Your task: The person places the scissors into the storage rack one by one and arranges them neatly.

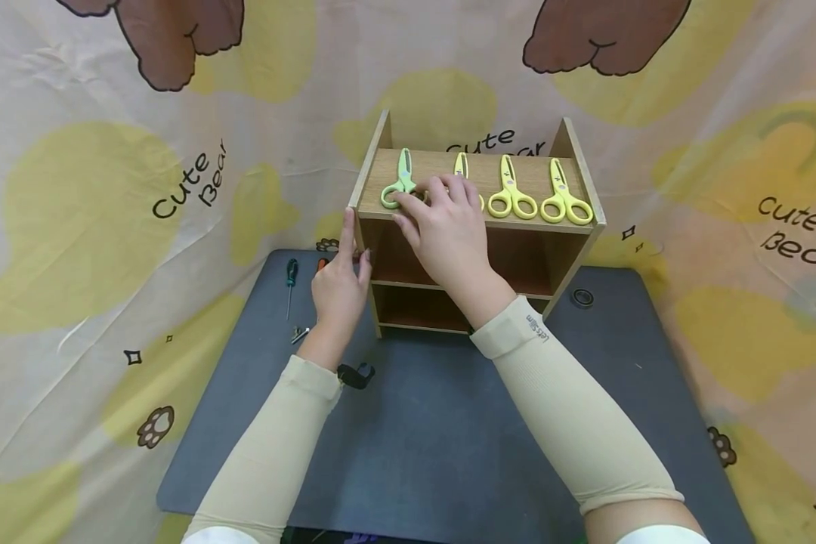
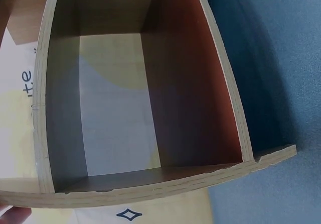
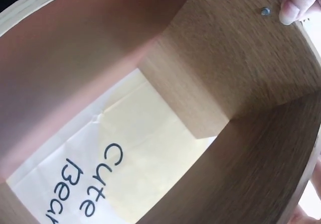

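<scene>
Green scissors (image 1: 404,175) lie at the left end of the small wooden shelf's (image 1: 530,224) top board, blades pointing back. My right hand (image 1: 449,223) reaches over the board from the front, its bent fingers and thumb pinching their handles, partly hidden. Right of that hand lie three yellow scissors: one pair (image 1: 461,164) partly covered by the hand, a middle pair (image 1: 510,195) and a right pair (image 1: 564,198). My left hand (image 1: 341,291) grips the shelf's left side panel, index finger up along the edge; in the right wrist view its thumb (image 3: 296,5) presses the inner face.
A dark table (image 1: 449,423) carries the shelf. Left of it lie a green-handled screwdriver (image 1: 291,273), an orange-tipped item (image 1: 323,264) and small metal parts (image 1: 300,334). A black ring (image 1: 582,298) lies to the right. Patterned cloth (image 1: 75,227) hangs behind.
</scene>
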